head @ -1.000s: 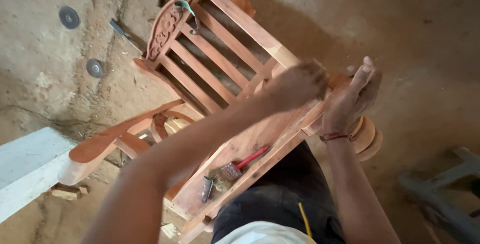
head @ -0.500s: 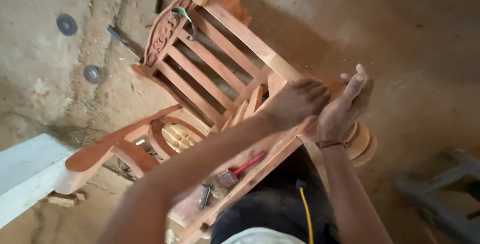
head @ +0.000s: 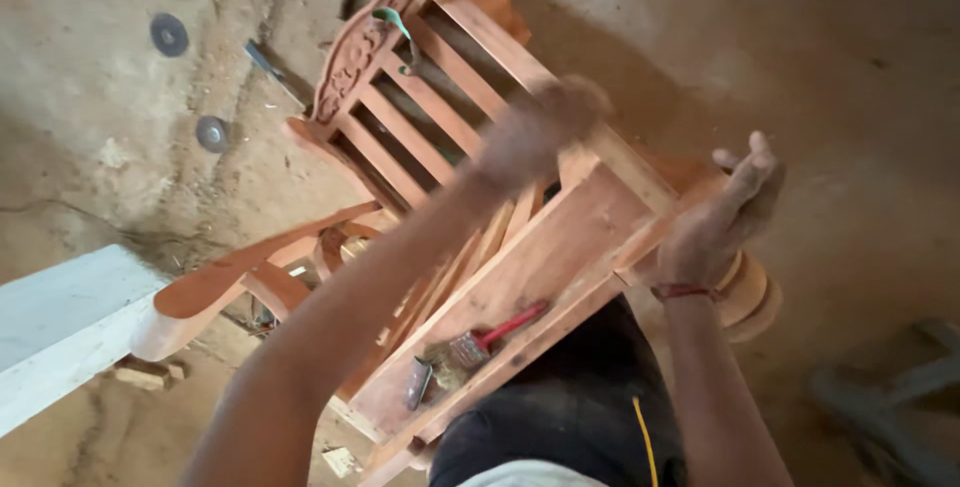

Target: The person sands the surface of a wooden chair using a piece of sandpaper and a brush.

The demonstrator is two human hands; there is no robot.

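Chair: unfinished reddish wood, lying tipped on the dusty floor; flat back slats, carved oval crest.
Left hand: blurred above the chair's top rail; grip cannot be told.
Right hand: clasped around the chair's rounded corner post.
Brush: red handle, lying on the flat panel.

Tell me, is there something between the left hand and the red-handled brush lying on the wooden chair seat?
Nothing visible blocks it. The left hand is blurred over the seat's far rail; the red-handled paintbrush lies lower on the wooden seat board, bare wood between them.
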